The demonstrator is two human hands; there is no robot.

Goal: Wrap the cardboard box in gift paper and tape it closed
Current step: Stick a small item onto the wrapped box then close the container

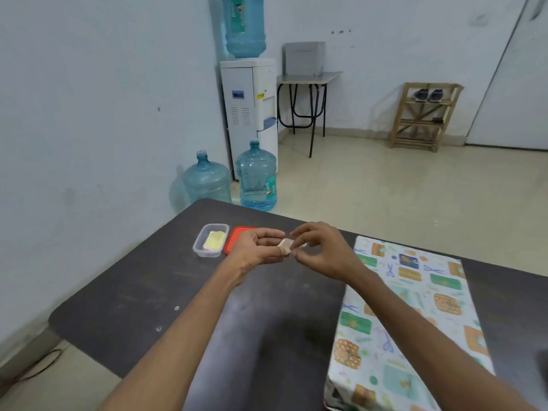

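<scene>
A long box (pixel 415 315) covered in white gift paper with green and orange prints lies on the dark table (pixel 142 298) at the right. Both my hands are raised over the table's middle, left of the box. My left hand (pixel 255 247) holds a small pale piece, likely tape (pixel 285 246), between thumb and fingers. My right hand (pixel 321 249) pinches the same piece from the other side. Neither hand touches the box.
A clear plastic container (pixel 211 240) with yellowish pieces inside sits at the table's far side, its red lid (pixel 237 237) beside it. Beyond the table stand a water dispenser (pixel 250 114), two water jugs on the floor, a small desk and a wooden shoe rack.
</scene>
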